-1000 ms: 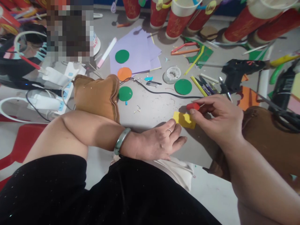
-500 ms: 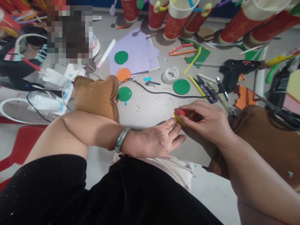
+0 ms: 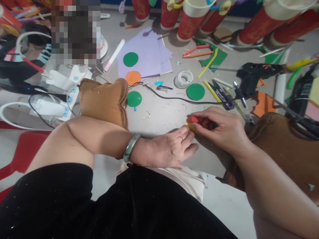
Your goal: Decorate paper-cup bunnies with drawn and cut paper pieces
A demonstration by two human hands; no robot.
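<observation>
From my remote seat, leftmost I have a tan cushion (image 3: pixel 102 101) on the table (image 3: pixel 159 116), with a green disc (image 3: pixel 134 99) just beside it. Next, my left hand (image 3: pixel 165 147) is palm down, fingers loosely spread, fingertips at the edge of a yellow piece (image 3: pixel 193 127), mostly hidden. Just above that, I see a red piece (image 3: pixel 192 119) pinched between thumb and fingers of my right hand (image 3: pixel 220 129). Farther right lies a brown cushion (image 3: pixel 281 149).
</observation>
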